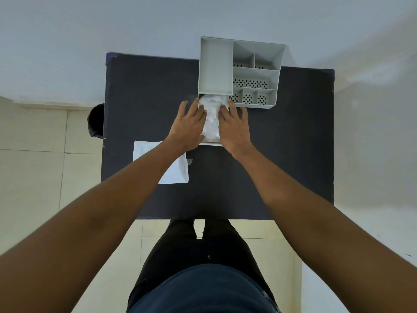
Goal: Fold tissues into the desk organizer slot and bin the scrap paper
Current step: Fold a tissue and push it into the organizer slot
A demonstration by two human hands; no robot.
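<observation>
A grey desk organizer (215, 64) with several compartments stands at the far edge of the dark table (146, 98). Its drawer (211, 144) is pulled out toward me and holds white folded tissues (212, 118). My left hand (188, 126) lies flat on the drawer's left side, fingers spread and touching the tissues. My right hand (234, 126) lies flat on the right side, fingertips on the tissues. A white sheet of tissue (173, 170) lies on the table at the left, partly hidden under my left forearm.
A black round bin (97, 120) stands on the floor past the table's left edge. A white wall rises behind the organizer. My legs stand at the table's near edge.
</observation>
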